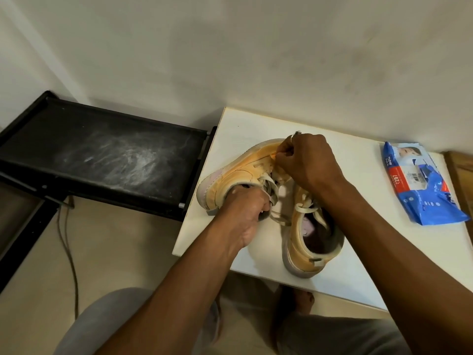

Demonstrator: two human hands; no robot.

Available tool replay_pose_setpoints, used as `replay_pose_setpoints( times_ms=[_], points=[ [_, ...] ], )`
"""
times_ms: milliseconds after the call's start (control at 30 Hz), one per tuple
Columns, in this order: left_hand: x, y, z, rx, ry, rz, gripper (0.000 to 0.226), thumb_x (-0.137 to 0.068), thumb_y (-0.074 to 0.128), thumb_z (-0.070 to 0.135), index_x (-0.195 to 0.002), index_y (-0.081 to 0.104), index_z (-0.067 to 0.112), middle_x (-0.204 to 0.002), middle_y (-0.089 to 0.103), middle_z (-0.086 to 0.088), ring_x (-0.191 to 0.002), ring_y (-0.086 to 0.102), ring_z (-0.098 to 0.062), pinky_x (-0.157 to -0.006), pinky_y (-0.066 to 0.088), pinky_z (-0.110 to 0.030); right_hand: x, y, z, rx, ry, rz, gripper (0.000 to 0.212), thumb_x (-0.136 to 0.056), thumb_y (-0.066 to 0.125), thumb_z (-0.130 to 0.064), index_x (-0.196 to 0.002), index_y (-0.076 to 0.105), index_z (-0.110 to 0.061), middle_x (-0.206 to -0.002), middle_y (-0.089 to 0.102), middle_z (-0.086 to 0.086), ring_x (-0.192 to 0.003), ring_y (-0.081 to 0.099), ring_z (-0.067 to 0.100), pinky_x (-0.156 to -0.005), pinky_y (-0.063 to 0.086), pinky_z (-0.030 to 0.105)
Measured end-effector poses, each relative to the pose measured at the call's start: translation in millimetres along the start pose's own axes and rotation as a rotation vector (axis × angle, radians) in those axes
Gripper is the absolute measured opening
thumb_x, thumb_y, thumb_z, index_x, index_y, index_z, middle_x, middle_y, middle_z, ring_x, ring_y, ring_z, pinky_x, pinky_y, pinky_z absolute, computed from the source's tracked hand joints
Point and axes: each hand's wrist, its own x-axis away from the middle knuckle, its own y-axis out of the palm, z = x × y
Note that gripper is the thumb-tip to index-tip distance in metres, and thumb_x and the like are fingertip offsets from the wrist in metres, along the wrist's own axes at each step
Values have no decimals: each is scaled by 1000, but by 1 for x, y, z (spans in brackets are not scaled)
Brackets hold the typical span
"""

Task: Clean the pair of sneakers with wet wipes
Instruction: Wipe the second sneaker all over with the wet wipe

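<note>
**Both hands on one sneaker, at the left end of the surface**

The white surface (363, 275) is small and backs onto the wall. Its left edge runs just beside the left hand (243, 213), and a dusty black shelf (102, 149) stands close along that edge, so there is little room on that side. To the right of the right hand (309, 162) there is a bare stretch of surface. It ends at the blue pack of wet wipes (419, 185), which lies near the right edge, well apart from both hands.

The tilted sneaker (238, 172) is tipped onto its side, heel near the left edge and toe towards the wall. The left fingers (258, 201) curl into its opening and grip the collar. The right fingers (284, 156) are bunched tight against its upper by the laces, pinching there. I cannot tell whether they hold a lace or a wipe.

The second sneaker (307, 242) sits upright under the right forearm, just on the near side of the fingers. Its heel is close to the near edge. Loose laces trail between the two shoes. A cable (69, 252) lies on the floor to the left.
</note>
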Motion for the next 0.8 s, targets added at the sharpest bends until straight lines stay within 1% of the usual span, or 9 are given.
replay_pose_setpoints(
  times_ms=[100,233,267,367,467,600,667,700,800],
  points=[
    [2,1,1,-13,7,-13,39,-64,46,-19,-88,62,8,-99,60,-14,-88,56,-28,-65,45,-34,3,-8,-2,-96,-24,5,7,-80,68,-26,-77,73,-22,-71,66,-8,-69,62,11,-65,50,28],
    [3,3,1,-21,-20,-12,37,-65,47,-19,-90,62,4,-95,58,-14,-84,55,-27,-62,43,-33,9,-9,-14,-199,-137,-178,8,-83,67,-22,-84,75,-23,-78,69,-11,-73,63,5,-65,49,19],
    [3,2,1,-27,-20,-2,38,-63,48,-17,-91,62,4,-97,59,-15,-85,55,-28,-63,44,-33,7,-6,-13,-178,-143,-190,9,-83,66,-21,-85,75,-22,-79,69,-10,-73,63,6,-66,50,21],
    [1,2,1,-21,-3,-2,38,-60,48,-17,-87,62,7,-98,59,-15,-87,55,-28,-63,43,-33,0,-1,-6,-55,-155,-99,12,-84,64,-21,-88,76,-21,-82,70,-5,-75,62,11,-69,51,29],
    [0,2,1,-22,-5,-10,35,-62,47,-17,-83,61,7,-94,57,-13,-85,53,-27,-65,42,-34,-2,0,1,-25,-242,-105,12,-88,64,-20,-94,74,-21,-90,69,-5,-85,61,13,-75,48,30],
    [1,4,-2,-71,-32,29,22,-63,50,-13,-71,57,6,-85,54,-12,-82,52,-27,-66,41,-35,1,4,-1,-84,-365,-176,18,-91,62,-13,-98,72,-26,-96,62,-13,-92,54,2,-82,45,19],
    [1,5,-4,-89,-38,49,19,-65,53,-11,-70,57,7,-84,55,-11,-82,54,-27,-67,43,-34,3,6,-6,-140,-405,-192,23,-90,62,-6,-99,72,-25,-95,61,-14,-92,51,-1,-80,40,7],
    [1,6,-4,-100,-40,56,19,-67,54,-11,-71,57,8,-85,56,-12,-84,55,-28,-69,44,-35,4,6,-10,-171,-421,-207,24,-90,62,-3,-99,72,-23,-96,63,-13,-92,52,0,-80,39,5],
    [1,7,-4,-125,-37,59,21,-69,55,-9,-77,58,10,-93,60,-12,-91,58,-30,-75,49,-37,5,5,-17,-178,-484,-245,25,-91,61,-3,-102,72,-22,-100,66,-10,-94,54,4,-83,44,15]
  ],
)
